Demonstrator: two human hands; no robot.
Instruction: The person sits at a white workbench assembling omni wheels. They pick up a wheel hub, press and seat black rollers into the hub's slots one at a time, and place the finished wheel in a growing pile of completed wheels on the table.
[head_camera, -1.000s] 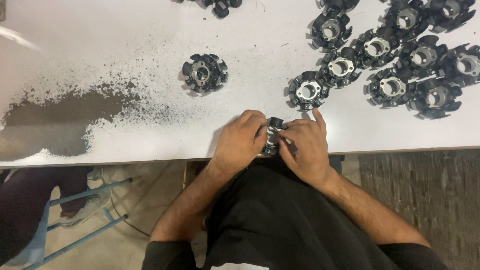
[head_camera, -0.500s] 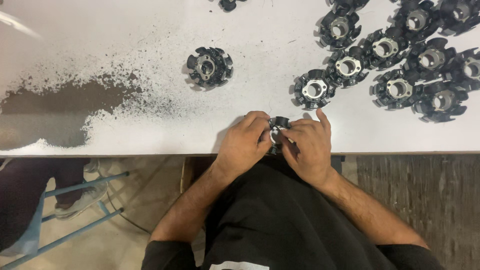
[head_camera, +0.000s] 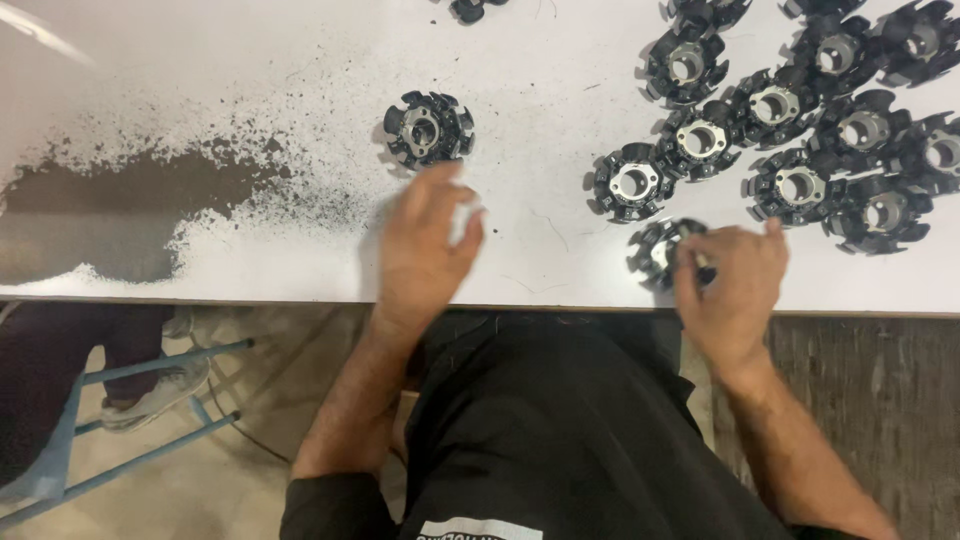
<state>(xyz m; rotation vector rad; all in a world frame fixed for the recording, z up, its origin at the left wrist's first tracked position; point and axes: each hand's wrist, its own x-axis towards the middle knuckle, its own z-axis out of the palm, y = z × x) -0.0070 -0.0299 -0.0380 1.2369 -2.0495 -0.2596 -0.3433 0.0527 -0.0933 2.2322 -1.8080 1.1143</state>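
Hands now apart: right hand (head_camera: 735, 290) grips black toothed rotor (head_camera: 660, 250) near tabletop (head_camera: 560, 270) front edge; left hand (head_camera: 425, 250) open, empty, blurred.

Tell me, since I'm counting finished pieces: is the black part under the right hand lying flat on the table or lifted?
Lying flat: the black part rests on the white table, right hand gripping its edge.
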